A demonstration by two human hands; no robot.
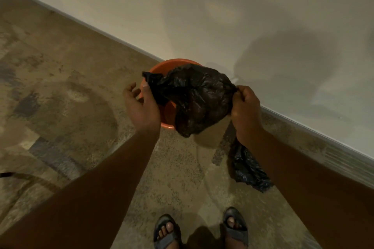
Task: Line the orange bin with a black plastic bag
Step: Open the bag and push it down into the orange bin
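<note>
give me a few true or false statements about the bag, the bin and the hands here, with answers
1. The black bag is held between both hands above the orange bin. True.
2. The bag is already folded neatly over the bin's rim. False: it is still bunched up in the air, the rim bare.
3. The right hand is closed on the bag's edge. True.
4. The bin stands in the middle of the floor, far from the wall. False: it sits right by the wall.
5. The left hand pinches the bag with thumb and fingers. True.
6. The person is barefoot. False: they wear sandals.
</note>
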